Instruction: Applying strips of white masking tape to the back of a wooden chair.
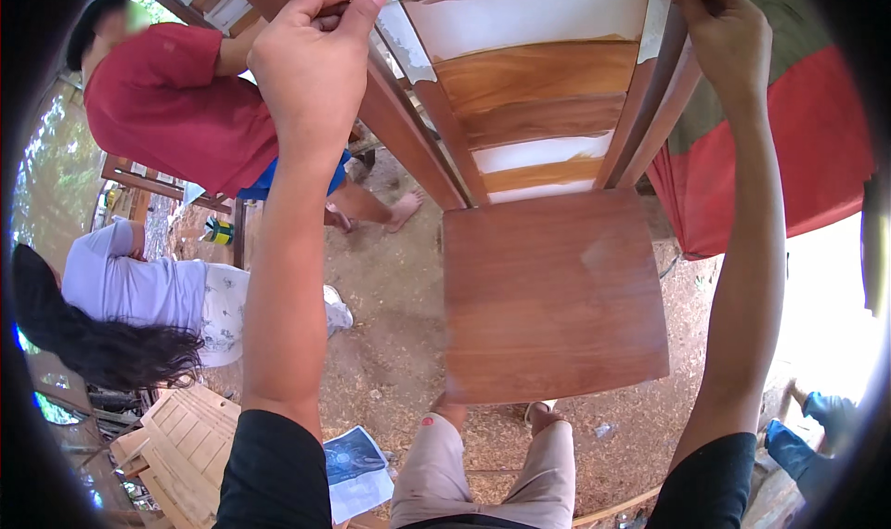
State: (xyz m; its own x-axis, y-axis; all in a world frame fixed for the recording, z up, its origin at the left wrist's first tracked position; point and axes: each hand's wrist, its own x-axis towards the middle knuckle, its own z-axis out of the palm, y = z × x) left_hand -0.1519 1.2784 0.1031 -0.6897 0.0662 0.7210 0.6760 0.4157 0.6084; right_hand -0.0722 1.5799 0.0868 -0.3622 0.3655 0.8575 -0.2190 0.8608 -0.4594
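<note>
A wooden chair stands in front of me, with a square brown seat (555, 288) and a tall slatted back (534, 74) streaked with brown stain and white patches. My left hand (316, 56) pinches at the top left of the back, by a mottled white strip (413, 42). My right hand (724, 32) has its fingers curled on the back's top right corner. Both forearms reach up either side of the seat. Whether the fingertips hold tape or only the frame is too small to tell.
At left are a person in a red shirt (176, 102) and another in a white top (139, 288). Wooden panels (181, 445) and a blue printed sheet (357, 464) lie lower left. A red and olive cloth (780, 167) hangs at right, above someone's jean-clad legs (798, 455).
</note>
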